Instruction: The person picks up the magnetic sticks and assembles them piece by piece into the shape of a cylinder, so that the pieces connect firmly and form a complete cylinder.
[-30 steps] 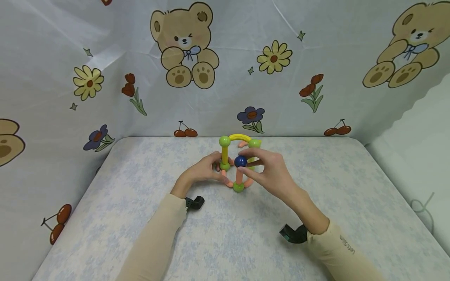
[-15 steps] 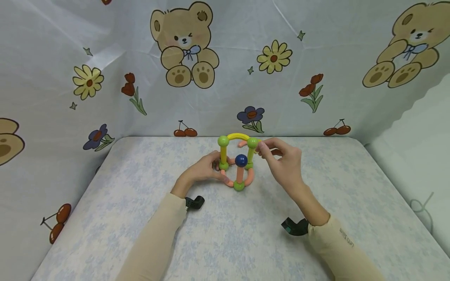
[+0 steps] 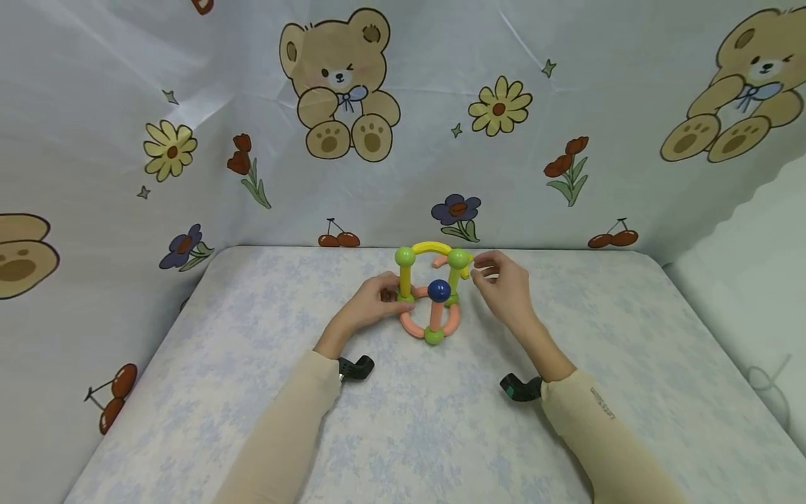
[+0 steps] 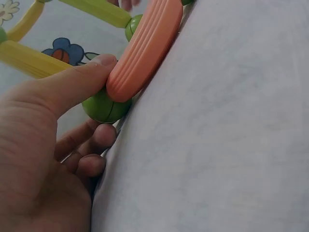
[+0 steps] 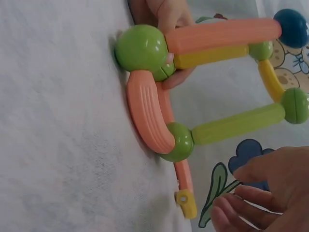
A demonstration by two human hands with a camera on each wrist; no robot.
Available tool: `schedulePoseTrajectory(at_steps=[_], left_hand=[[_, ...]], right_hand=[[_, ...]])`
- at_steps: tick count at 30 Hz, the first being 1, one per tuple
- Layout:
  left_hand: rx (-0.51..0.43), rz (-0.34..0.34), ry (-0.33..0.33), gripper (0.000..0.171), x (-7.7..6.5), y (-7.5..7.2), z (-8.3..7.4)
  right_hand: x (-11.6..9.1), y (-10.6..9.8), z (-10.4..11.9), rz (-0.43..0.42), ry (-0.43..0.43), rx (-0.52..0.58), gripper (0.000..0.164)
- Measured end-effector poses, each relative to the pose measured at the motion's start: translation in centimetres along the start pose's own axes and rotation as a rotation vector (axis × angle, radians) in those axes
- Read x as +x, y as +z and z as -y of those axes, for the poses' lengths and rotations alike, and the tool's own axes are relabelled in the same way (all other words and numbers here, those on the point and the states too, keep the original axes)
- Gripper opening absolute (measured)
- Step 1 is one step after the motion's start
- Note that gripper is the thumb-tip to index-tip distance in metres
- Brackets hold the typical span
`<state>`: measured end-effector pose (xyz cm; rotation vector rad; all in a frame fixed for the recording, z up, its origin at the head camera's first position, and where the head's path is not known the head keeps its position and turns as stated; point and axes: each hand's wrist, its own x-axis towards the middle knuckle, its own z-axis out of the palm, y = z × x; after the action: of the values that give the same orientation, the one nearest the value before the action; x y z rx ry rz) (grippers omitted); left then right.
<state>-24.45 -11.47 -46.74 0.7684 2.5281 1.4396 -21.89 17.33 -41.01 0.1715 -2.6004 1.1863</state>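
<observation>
A toy frame of balls and rods stands on the table, with curved pink rods [image 3: 412, 327] and green balls at its base. My left hand [image 3: 371, 301] pinches the lower left green ball [image 4: 106, 108], thumb above and fingertips beneath. From there rises a yellow rod [image 3: 406, 280]. A curved yellow rod [image 3: 431, 246] links two upper green balls [image 3: 457, 258]. In front, an upright pink rod [image 5: 224, 36] carries a dark blue ball [image 3: 439, 290]. My right hand [image 3: 506, 285] hovers just right of the frame, fingers loosely bent, holding nothing.
Behind the frame lie a curved pink piece [image 3: 440, 260] and a small yellow piece [image 5: 188, 203]. The patterned tabletop [image 3: 403, 434] ends at a hanging cloth [image 3: 252, 91] printed with bears and flowers. A camera [image 3: 521, 387] is worn on each wrist.
My right hand has let go of the blue ball, passed by the upper right green ball and drawn away to the right. My left hand still grips the base. The head view has shifted slightly.
</observation>
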Motion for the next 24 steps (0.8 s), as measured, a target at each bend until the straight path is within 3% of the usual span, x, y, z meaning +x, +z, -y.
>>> schedulePoseTrajectory(at_steps=[3, 10, 15, 19, 24], left_hand=[[0.001, -0.016, 0.002, 0.029, 0.0, 0.2, 0.3], [-0.009, 0.001, -0.002, 0.029, 0.0, -0.1, 0.1], [-0.007, -0.004, 0.002, 0.026, 0.4, 0.2, -0.1], [-0.018, -0.004, -0.002, 0.028, 0.6, 0.3, -0.3], [-0.036, -0.017, -0.028, 0.028, 0.5, 0.3, -0.1]], right_hand=[[1.4, 1.0, -0.9, 0.075, 0.05, -0.028, 0.036], [4.0, 3.5, -2.8, 0.083, 0.048, -0.097, 0.042], [4.3, 3.2, -3.7, 0.117, 0.041, -0.196, 0.046], [3.8, 2.4, -3.6, 0.154, 0.073, -0.278, 0.039], [2.7, 1.3, -2.9, 0.241, 0.093, -0.285, 0.034]])
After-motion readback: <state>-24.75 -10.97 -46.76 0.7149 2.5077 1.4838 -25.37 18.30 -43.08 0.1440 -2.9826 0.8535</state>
